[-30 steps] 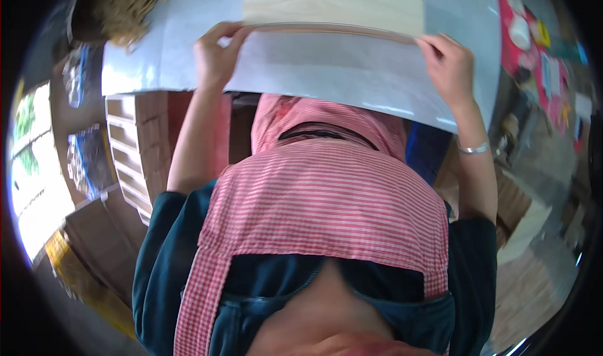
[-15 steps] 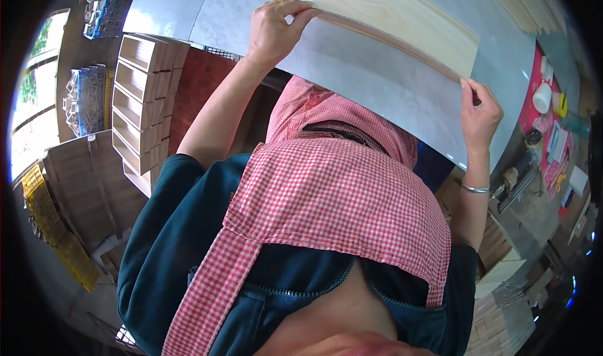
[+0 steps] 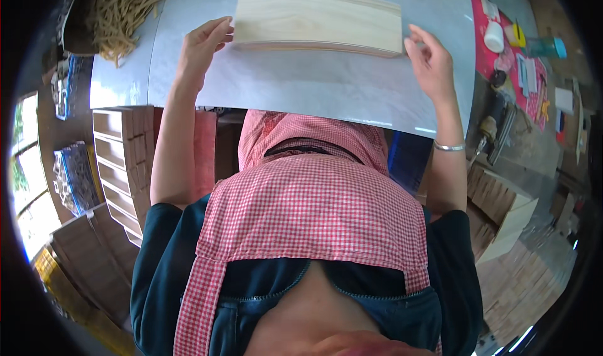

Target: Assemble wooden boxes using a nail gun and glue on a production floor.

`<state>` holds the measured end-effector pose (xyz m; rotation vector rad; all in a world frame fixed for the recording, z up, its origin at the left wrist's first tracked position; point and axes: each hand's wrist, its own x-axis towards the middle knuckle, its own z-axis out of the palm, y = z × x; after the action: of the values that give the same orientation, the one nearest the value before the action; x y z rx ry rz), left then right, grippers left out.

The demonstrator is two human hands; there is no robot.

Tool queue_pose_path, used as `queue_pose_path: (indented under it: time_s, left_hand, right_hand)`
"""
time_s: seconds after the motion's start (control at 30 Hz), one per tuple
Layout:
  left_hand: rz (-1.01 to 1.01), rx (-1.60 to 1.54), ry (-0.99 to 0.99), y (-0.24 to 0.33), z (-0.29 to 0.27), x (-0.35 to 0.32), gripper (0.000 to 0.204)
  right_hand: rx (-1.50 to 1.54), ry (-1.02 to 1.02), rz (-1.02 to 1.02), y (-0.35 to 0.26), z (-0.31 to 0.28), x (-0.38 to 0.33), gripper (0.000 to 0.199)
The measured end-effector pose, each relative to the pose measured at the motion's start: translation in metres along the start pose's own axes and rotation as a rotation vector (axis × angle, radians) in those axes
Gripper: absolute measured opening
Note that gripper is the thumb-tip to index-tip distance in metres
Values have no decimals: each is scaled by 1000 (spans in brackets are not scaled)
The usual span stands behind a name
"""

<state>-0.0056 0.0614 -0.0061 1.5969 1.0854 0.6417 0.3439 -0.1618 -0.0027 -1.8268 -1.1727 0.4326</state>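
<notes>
Overhead, a pale wooden board (image 3: pixel 318 21) lies flat on a grey table (image 3: pixel 301 89), its long side running across the view. The left hand (image 3: pixel 202 45) is at the board's left end, fingers loosely curled and open, fingertips touching the edge without gripping it. The right hand (image 3: pixel 430 64) is at the right end, fingers spread and half open, its fingertips just beside or touching the board's corner; I cannot tell which. A silver bangle (image 3: pixel 449 146) circles the right wrist. A heap of straw-coloured strips (image 3: pixel 125 7) sits at the table's far left. Stacked wooden boxes (image 3: pixel 116 161) stand below the table on the left, and a red mat (image 3: pixel 521 60) with small items lies to the right.
</notes>
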Motion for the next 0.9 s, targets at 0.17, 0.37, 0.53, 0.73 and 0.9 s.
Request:
queue_pose_path:
  time_s: [0.17,0.37,0.53,0.73,0.9]
  left_hand:
    - [-84,51,47,16,11,19,34]
    - [-89,201,127,29,20,18,32]
    - [-78,235,169,35,26,15,31]
    - [-64,228,193,30,23,14,29]
    - [30,262,163,26,22,13,29]
  right_hand:
    - [-91,156,-19,-1,19,20,21]
    - [-49,165,50,-5,24,24,20]
    - [-30,185,80,-6,27,26,18]
    - [-67,207,62,-8,32,26,17]
    - [-121,158,72,-9,26,26,17]
